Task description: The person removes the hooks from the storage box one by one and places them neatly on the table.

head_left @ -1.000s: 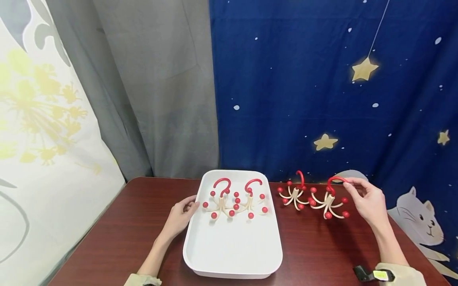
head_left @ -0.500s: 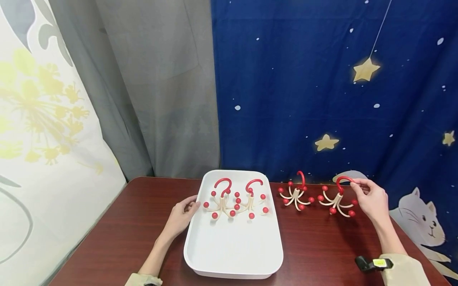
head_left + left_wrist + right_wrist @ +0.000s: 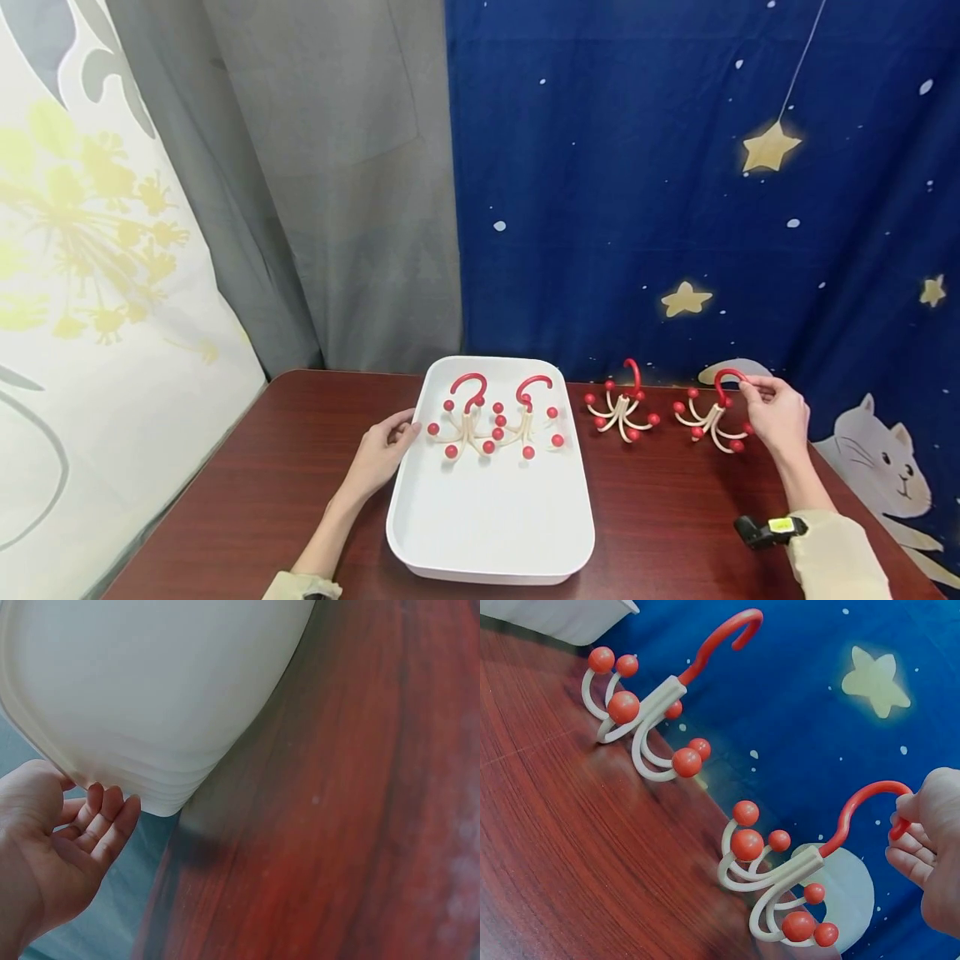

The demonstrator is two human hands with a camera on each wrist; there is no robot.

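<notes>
- Two red-hooked stands [image 3: 467, 425] in white tray [image 3: 491, 525], far end; my L grip [image 3: 382, 450] pinches its side.
- My R grip [image 3: 778, 417] pinches 3rd stand [image 3: 714, 417] by hook [image 3: 847, 817], desk's [image 3: 300, 450] R side; desk contact unclear.
- 4th stand [image 3: 621, 409] on desk, btwn tray & 3rd.

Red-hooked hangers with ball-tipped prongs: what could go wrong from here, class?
The right hand pinches the held hanger only by its red hook, so it might swing or slip.

In the white tray, the left hanger and right hanger stand with their prongs crowded together, so lifting one could snag the other.
</notes>
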